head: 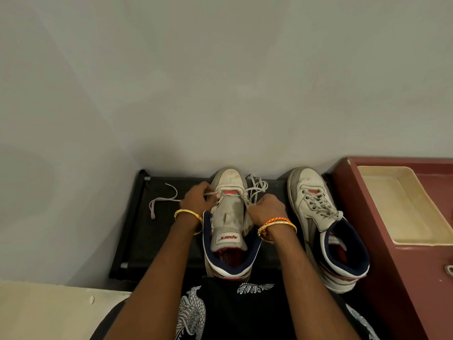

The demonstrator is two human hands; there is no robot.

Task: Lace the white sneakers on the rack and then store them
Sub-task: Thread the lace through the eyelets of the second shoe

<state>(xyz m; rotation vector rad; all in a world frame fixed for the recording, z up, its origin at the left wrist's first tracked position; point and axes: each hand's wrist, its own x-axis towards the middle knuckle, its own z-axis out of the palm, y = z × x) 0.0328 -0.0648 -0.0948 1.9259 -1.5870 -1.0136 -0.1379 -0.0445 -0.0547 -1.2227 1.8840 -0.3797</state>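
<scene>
Two white high-top sneakers with navy collars stand toe-to-wall on a black rack (161, 241). The left sneaker (229, 217) is mostly unlaced, its tongue lying open. My left hand (197, 198) pinches the white lace at the lowest eyelets on the shoe's left side. My right hand (266, 208) grips the lace on the shoe's right side. One loose lace end (160, 202) trails over the rack to the left, and another loops by the toe on the right. The right sneaker (326, 224) is laced, with its lace ends loose.
A plain wall rises directly behind the rack. A dark red cabinet (392, 266) stands at the right with a cream tray (402, 207) on top. Pale floor (49, 312) shows at the lower left. My black printed clothing fills the bottom of the view.
</scene>
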